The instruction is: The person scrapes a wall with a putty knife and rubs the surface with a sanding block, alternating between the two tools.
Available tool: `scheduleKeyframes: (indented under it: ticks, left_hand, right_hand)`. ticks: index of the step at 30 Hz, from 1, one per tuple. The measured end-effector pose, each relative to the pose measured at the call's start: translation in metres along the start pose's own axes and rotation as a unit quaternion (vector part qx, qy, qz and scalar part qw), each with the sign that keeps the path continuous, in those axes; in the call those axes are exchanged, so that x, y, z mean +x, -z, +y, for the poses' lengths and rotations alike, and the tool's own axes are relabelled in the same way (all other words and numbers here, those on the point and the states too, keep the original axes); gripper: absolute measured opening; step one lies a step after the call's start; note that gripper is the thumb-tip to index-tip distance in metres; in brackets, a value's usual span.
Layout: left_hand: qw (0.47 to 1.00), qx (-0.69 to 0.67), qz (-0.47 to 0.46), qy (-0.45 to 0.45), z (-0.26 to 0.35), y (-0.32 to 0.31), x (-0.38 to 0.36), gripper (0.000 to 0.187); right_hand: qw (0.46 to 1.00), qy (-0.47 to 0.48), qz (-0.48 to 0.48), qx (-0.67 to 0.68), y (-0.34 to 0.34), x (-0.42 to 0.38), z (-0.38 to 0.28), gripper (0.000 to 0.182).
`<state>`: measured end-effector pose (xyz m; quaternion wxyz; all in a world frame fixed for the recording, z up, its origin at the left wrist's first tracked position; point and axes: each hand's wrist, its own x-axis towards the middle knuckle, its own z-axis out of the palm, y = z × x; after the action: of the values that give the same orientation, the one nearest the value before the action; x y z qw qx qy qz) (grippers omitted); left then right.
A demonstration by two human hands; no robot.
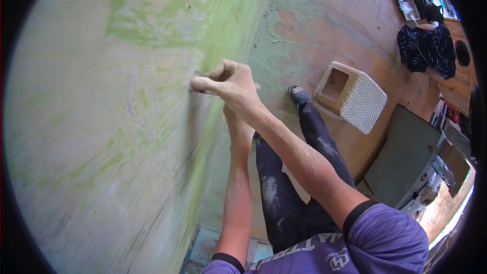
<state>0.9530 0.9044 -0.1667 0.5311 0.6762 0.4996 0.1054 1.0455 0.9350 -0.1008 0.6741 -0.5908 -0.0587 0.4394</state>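
My right hand (231, 83) is closed, thumb and fingers pinched round a thin scraper blade (197, 74) held against the wall. Only a small edge of the blade shows between the fingertips. Just below and behind it is my left hand (238, 122), close to the wall, its fingers hidden by my right hand and wrist. The wall (86, 96) has patchy green paint, with pale bare areas and streaks of scraped surface. Pale dust and flakes cling to both my forearms.
Paint flakes lie on the worn floor (289, 35) along the wall. A white woven stool (360, 99) lies near my foot. Another person in a dark patterned shirt (426, 48) is at the upper right. A grey panel (401, 152) and assorted items are at the right.
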Motion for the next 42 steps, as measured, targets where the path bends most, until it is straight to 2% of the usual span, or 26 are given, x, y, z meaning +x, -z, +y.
scheduleKeyframes:
  ticks: [2,3,6,8,9,11,14,15,17,20,21,24,28,29,31,33,35,39,42]
  left_hand:
    - [0.999,-0.013,0.033,-0.036,0.014,0.004,-0.001,0.028]
    - [0.999,0.016,0.013,-0.024,0.009,-0.002,0.002,0.028]
    - [0.995,0.095,-0.039,0.006,-0.042,-0.019,0.015,0.028]
    - [0.989,0.127,-0.064,0.027,-0.072,-0.024,0.023,0.032]
    - [0.997,0.054,-0.06,0.001,-0.041,-0.022,0.015,0.033]
    - [0.999,-0.018,-0.007,0.026,-0.026,-0.022,0.015,0.032]
    - [0.99,-0.132,0.026,-0.042,0.023,-0.015,0.019,0.031]
    - [0.995,-0.093,0.023,-0.039,0.034,-0.011,0.015,0.031]
    - [0.992,-0.113,-0.045,-0.018,-0.007,-0.017,0.03,0.039]
    - [0.991,0.091,-0.091,0.027,-0.029,-0.028,0.024,0.028]
    - [0.995,0.042,-0.089,0.017,-0.012,-0.024,0.02,0.026]
    - [0.997,-0.058,-0.04,-0.001,0.017,-0.026,0.017,0.027]
    - [0.982,-0.188,0.021,-0.013,0.032,-0.026,0.009,0.029]
    - [0.993,-0.098,0.069,-0.011,0.007,-0.029,0.017,0.026]
    - [1.0,0.013,0.011,0.008,-0.028,-0.031,0.024,0.029]
    - [0.995,0.09,-0.016,0.051,-0.028,-0.028,0.028,0.03]
    - [0.998,0.018,-0.033,0.051,-0.021,-0.029,0.026,0.028]
    - [0.993,-0.114,0.029,0.003,0.036,-0.035,0.018,0.027]
    - [0.983,-0.173,0.057,-0.033,0.06,-0.028,0.02,0.026]
  right_hand:
    - [0.999,0.01,-0.032,0.026,-0.001,0.005,-0.005,0.036]
    - [0.999,-0.006,-0.029,0.028,0.002,0.011,0.013,0.036]
    - [0.993,-0.108,0.003,-0.054,0.032,0.04,0.082,0.037]
    - [0.996,-0.083,0.0,-0.034,0.031,0.037,0.078,0.037]
    - [0.997,-0.069,0.0,-0.026,0.033,0.039,0.074,0.037]
    - [0.995,0.002,-0.023,-0.097,0.023,0.031,0.027,0.036]
    - [0.999,0.028,-0.034,-0.029,0.002,0.011,-0.022,0.037]
    - [0.999,0.022,-0.034,-0.034,0.007,0.014,-0.013,0.037]
    - [0.998,0.021,-0.037,-0.039,0.017,0.028,0.019,0.038]
    - [0.998,-0.067,-0.017,-0.017,0.036,0.046,0.064,0.04]
    - [0.994,-0.042,-0.007,-0.098,0.037,0.049,0.071,0.041]
    - [0.987,-0.016,0.001,-0.159,0.031,0.036,0.018,0.041]
    - [0.997,-0.01,-0.056,-0.055,0.016,0.024,0.003,0.042]
    - [0.997,-0.012,-0.065,-0.035,0.018,0.029,0.016,0.041]
    - [0.995,-0.036,-0.052,-0.078,0.03,0.041,0.06,0.04]
    - [0.994,-0.068,-0.043,-0.075,0.035,0.045,0.065,0.04]
    - [0.993,-0.044,-0.021,-0.108,0.029,0.045,0.059,0.04]
    - [0.987,-0.02,-0.028,-0.157,0.027,0.031,0.006,0.044]
    - [0.995,0.028,-0.094,-0.024,0.012,0.023,-0.009,0.041]
